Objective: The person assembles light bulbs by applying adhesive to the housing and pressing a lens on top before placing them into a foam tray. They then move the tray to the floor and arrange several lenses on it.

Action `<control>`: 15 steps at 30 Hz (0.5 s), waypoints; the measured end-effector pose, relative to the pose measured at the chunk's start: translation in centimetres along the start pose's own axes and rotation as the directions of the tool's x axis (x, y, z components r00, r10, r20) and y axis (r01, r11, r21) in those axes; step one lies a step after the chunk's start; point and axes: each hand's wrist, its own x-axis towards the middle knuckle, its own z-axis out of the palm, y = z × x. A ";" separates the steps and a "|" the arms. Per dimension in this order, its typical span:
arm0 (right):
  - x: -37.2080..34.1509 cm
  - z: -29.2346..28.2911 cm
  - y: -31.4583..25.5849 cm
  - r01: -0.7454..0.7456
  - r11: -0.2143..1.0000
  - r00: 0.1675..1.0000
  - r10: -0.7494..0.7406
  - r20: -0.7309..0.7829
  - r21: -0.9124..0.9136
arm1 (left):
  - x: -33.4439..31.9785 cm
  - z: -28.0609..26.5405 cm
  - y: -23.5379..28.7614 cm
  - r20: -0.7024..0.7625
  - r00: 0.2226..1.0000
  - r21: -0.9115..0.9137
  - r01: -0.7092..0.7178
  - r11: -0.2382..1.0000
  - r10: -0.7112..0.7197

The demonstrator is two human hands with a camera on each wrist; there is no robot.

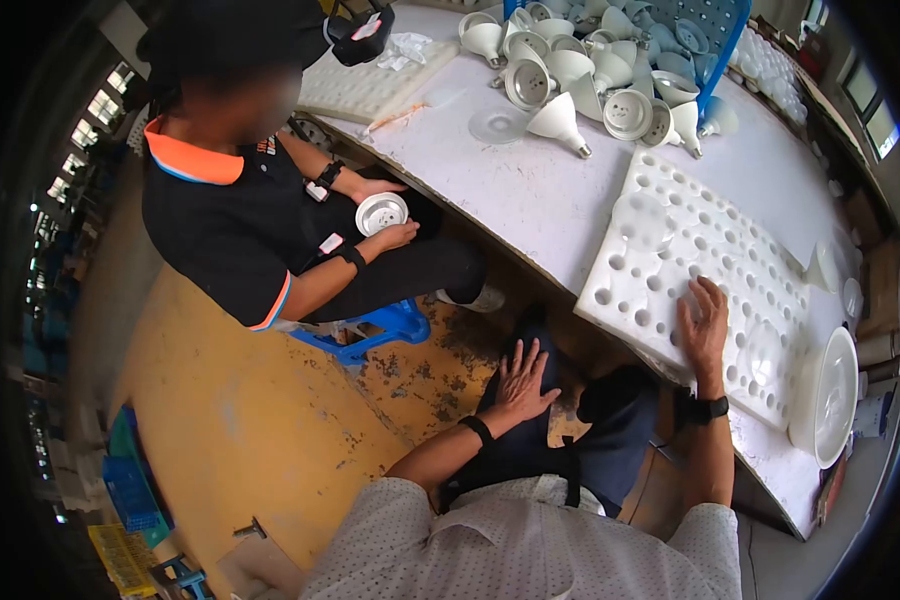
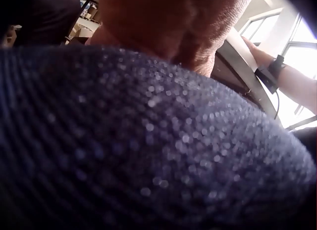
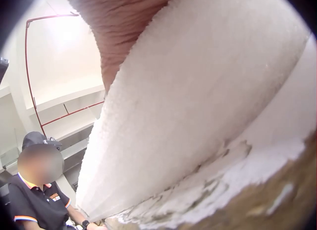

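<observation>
My left hand (image 1: 523, 380) rests on my dark trouser leg (image 1: 532, 432), its fingers spread and holding nothing. In the left wrist view the dark cloth (image 2: 163, 141) fills most of the picture, with part of the hand above it. Over on the table my right hand (image 1: 705, 325) rests on a white foam board (image 1: 682, 245) with rows of round holes. Its fingers are loosely bent and grip nothing. A few translucent round covers (image 1: 766, 352) sit on the board near this hand. The board's thick side (image 3: 188, 106) shows close up in the right wrist view.
Another person (image 1: 220, 220) on a blue stool (image 1: 400, 322) holds a white lamp cup (image 1: 381, 213). Many white lamp housings (image 1: 560, 122) lie heaped by a blue crate (image 1: 722, 60) at the back. A white bowl (image 1: 832, 398) stands on edge beside the foam board.
</observation>
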 end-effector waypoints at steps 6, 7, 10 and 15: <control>-0.2 -0.1 -0.2 -0.038 0.997 0.999 0.037 0.015 0.062 | 0.3 0.5 -0.2 -0.086 0.992 -0.011 0.088 0.996 -0.089; 0.0 -0.2 -0.2 -0.003 0.999 1.000 0.003 0.001 0.031 | 0.4 0.6 -0.2 -0.088 0.993 -0.017 0.081 0.997 -0.082; -0.1 0.2 0.3 -0.009 0.998 1.000 0.009 -0.008 0.066 | 0.7 0.4 -0.2 -0.080 0.994 -0.005 0.076 0.997 -0.076; -0.1 0.4 0.4 -0.038 0.994 0.999 0.039 -0.011 0.105 | 0.8 0.3 0.1 -0.073 0.995 0.010 0.075 0.997 -0.074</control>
